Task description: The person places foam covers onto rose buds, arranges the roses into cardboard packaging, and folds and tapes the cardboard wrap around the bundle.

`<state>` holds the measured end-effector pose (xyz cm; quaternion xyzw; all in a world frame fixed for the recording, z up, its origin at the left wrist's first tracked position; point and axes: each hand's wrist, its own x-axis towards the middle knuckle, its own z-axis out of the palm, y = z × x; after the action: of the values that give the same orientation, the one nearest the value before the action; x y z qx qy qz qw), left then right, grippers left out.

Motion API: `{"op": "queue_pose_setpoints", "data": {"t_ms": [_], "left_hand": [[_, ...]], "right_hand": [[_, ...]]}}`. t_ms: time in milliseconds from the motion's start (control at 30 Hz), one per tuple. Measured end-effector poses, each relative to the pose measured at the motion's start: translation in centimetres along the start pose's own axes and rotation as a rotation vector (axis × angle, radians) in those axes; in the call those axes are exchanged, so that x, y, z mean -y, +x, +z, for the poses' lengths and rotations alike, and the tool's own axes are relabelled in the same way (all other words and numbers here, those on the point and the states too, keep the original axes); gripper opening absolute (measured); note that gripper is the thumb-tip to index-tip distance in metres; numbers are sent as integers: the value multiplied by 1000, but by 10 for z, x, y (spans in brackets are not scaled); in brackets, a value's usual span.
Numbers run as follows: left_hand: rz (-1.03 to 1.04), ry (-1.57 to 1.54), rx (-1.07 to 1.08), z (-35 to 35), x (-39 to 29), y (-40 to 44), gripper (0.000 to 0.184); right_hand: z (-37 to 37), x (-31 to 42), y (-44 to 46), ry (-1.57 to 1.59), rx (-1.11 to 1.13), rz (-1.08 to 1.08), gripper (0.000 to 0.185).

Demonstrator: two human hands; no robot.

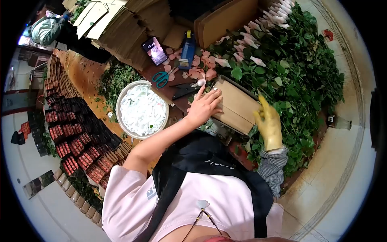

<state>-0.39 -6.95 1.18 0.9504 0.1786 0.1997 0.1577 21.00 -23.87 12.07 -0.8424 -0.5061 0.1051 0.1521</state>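
A flat brown cardboard piece (238, 105) lies tilted in a dark-edged frame in front of my body. On its left end rests my left hand (205, 105), bare, fingers spread and holding nothing; one fingertip is near a small pale pink bud (201, 82). My right hand (269, 124), in a yellow glove, is at the right edge of the cardboard with its fingers apart. Black-bladed shears (184, 90) and teal-handled scissors (161, 79) lie to the left, below scattered pink petals (196, 73).
Leafy stems with pale pink roses (258, 61) are heaped at right. At left stands a round white bucket (119, 111) of white pieces. Beyond are a phone (154, 51), a blue tape dispenser (188, 52) and stacked cardboard (125, 34). A person (47, 31) is at the upper left.
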Motion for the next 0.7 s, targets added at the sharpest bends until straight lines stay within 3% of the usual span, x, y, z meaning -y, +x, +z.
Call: {"op": "queue_pose_setpoints", "data": {"t_ms": [100,133,200,267,333,400,433,467,533,567,600,667,700], "left_hand": [[42,-47,-25,9,9,-3,48],[36,-50,-23,5,11,-5,48],[2,-179,62,-11,20,-13,44],[-159,-344,10,-12,48,-31,51],[-429,-321,-78,2,82,-46,50],[-421,-122,46,10,110,-51,56],[-295,37,120,10,121,-52,64],[-299,32,124,14,128,-50,64],[-250,134,385,9,135,-36,69],[-242,137,374,11,140,-32,70],[-244,128,383,9,144,-28,70],[-403,-197,428,-3,151,-18,61],[-639,-417,542,-17,146,-13,55]], "right_hand": [[28,41,27,435,156,-5,58],[60,27,26,260,296,-140,58],[73,32,27,0,210,-286,60],[65,43,26,23,282,-249,61],[64,46,28,26,253,-245,63],[62,46,30,41,263,-238,64],[61,45,31,67,267,-238,64],[60,45,32,94,269,-235,63],[56,49,34,81,301,-206,64],[54,51,35,70,329,-180,64],[52,53,35,71,340,-173,64],[50,53,36,85,319,-180,65],[51,53,35,84,327,-169,65]]}}
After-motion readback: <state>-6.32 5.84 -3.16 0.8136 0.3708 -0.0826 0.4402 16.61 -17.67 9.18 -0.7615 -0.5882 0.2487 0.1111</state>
